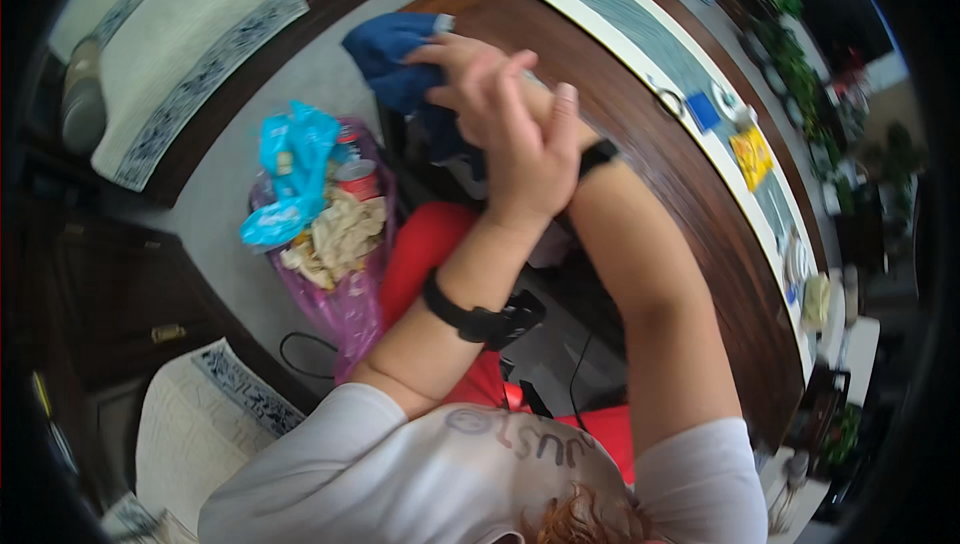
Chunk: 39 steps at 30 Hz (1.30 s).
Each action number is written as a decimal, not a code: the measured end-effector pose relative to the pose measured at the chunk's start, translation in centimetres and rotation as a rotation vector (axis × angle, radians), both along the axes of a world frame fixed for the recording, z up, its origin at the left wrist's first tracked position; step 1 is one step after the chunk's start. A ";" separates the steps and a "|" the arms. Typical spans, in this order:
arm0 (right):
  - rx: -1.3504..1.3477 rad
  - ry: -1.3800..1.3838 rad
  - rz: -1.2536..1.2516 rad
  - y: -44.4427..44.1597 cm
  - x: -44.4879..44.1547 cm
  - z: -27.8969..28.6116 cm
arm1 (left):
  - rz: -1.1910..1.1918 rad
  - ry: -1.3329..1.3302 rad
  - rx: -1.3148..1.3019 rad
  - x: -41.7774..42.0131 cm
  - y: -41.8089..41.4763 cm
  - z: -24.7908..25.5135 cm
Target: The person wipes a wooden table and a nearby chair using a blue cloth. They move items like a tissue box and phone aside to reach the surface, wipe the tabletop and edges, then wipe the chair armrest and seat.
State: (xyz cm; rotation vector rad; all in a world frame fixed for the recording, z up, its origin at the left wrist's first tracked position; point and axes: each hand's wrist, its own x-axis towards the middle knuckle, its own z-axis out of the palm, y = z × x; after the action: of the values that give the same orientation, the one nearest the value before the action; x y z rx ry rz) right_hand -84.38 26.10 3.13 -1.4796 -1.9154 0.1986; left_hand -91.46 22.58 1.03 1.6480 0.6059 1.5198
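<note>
My left hand (521,143) crosses in front of my right hand, its back up and its fingers apart. No object shows in it; whether it touches the right hand is unclear. Behind it, my right hand (469,64) reaches over the wooden table's edge, partly hidden, its fingers over a dark blue cloth (394,56). The cloth hangs at the table's corner, and I cannot tell if those fingers grip it. Each arm wears a black band, the left one (457,311) well up the forearm, the right one (598,158) near the wrist.
Below the cloth, a purple-bagged bin (356,311) holds crumpled tissues (345,229), a light-blue plastic bag (296,161) and a red cup (358,180). The dark wooden table (690,229) carries a runner (600,8), a blue item (703,110) and a yellow packet (750,158). Cushioned seats (210,41) stand left.
</note>
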 end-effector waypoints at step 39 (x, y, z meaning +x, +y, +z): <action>-0.587 -0.217 -1.032 -30.2 2.3 -1.1 | -0.148 0.687 -0.101 0.3 2.2 -2.4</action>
State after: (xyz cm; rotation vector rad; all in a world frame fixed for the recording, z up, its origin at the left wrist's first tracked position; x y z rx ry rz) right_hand -82.10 -4.14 2.05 -2.7715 -1.0277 0.1175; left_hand -91.17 24.73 -1.37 2.0794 0.8752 0.7778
